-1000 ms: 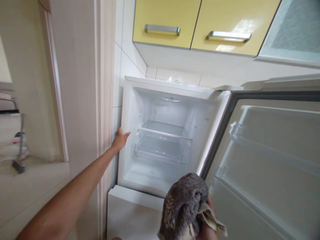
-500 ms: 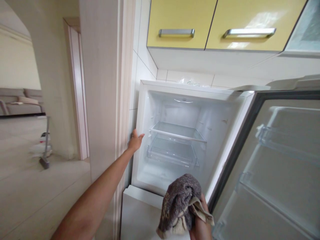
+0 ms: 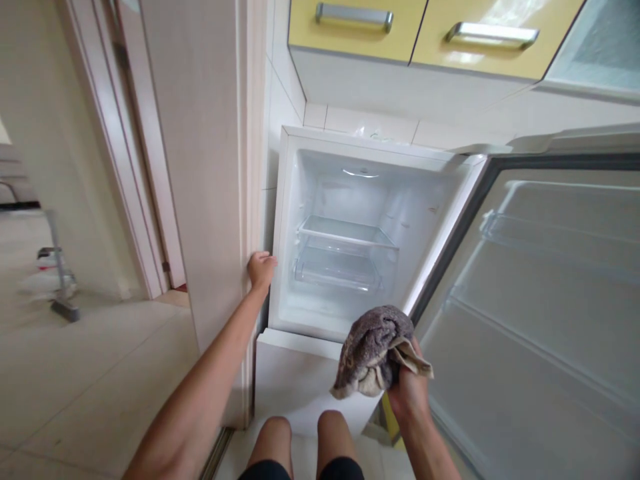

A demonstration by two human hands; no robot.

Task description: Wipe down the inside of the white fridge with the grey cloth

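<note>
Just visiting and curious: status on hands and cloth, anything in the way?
Right hand gripping bunched cloth. Left hand beside open fridge, contact unclear. Shelf and drawer inside may obstruct.

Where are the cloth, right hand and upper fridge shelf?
cloth [image 3: 373,341]: head view, dark bunched middle
right hand [image 3: 410,390]: head view, middle of hand
upper fridge shelf [image 3: 346,229]: head view, top surface

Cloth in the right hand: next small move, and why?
Probably ease the cloth forward into the fridge: the right hand holds it bunched in front of the opening, the door stands open, and the left hand is beside the fridge's left edge, clear of the opening.
</note>
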